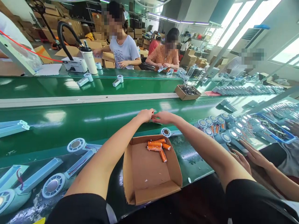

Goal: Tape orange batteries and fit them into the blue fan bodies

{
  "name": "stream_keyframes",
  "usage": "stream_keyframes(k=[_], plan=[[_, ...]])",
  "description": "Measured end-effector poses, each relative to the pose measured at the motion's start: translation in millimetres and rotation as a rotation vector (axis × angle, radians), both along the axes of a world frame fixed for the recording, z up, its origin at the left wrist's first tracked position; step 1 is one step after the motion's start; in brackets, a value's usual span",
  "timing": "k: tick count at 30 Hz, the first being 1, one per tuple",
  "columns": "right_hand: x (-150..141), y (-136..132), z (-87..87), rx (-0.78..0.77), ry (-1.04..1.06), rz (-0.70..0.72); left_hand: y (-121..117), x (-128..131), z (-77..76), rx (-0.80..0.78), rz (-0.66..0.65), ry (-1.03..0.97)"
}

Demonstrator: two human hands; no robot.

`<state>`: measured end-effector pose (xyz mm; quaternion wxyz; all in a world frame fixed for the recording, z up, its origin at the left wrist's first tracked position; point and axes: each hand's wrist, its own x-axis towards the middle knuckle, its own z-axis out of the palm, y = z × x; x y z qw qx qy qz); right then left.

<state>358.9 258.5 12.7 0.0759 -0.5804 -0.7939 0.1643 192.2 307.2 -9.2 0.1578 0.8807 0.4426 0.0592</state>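
Note:
Both of my arms reach forward over the green conveyor belt. My left hand (146,115) is closed with its fingertips curled together. My right hand (164,117) meets it at the fingertips, its fingers also pressed together. A sliver of something pale shows just under the right fingers, too small and covered to name. Nearer me stands an open cardboard box (146,174) with several orange-wrapped battery cells (154,144) at its far end. A light-blue part with a round, ringed end (166,132) lies beyond the box, below my right hand.
More light-blue round-ended parts (54,185) lie on the left, others (225,137) crowd the right. A co-worker's hands (253,154) work close by my right arm. Across the belt stand a small box of dark parts (188,92), a white tumbler (88,59) and seated people.

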Motion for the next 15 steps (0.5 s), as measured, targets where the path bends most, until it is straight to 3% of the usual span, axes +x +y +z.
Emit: stream_keyframes(k=[2,4,7,9,12,15], plan=[[15.5,-28.4,12.1,0.083,0.168,-0.098,-15.1,-1.6,7.0,0.080,0.001,-0.024],[31.6,-72.3,16.2,0.127,0.250,-0.183,-41.4,-7.9,13.0,0.163,-0.088,-0.068],[45.5,-148.6,7.9,0.097,0.340,-0.225,-93.4,-33.6,18.9,0.212,-0.357,-0.091],[47.3,-193.8,-3.2,0.147,0.436,-0.238,-127.2,-64.9,21.2,0.191,-0.448,-0.073],[50.3,-245.1,-22.1,0.303,0.567,-0.252,-172.3,-130.1,21.5,0.187,-0.335,-0.127],[59.8,-275.5,-40.2,0.372,0.592,-0.305,-222.6,-200.9,16.6,0.229,-0.135,-0.189]])
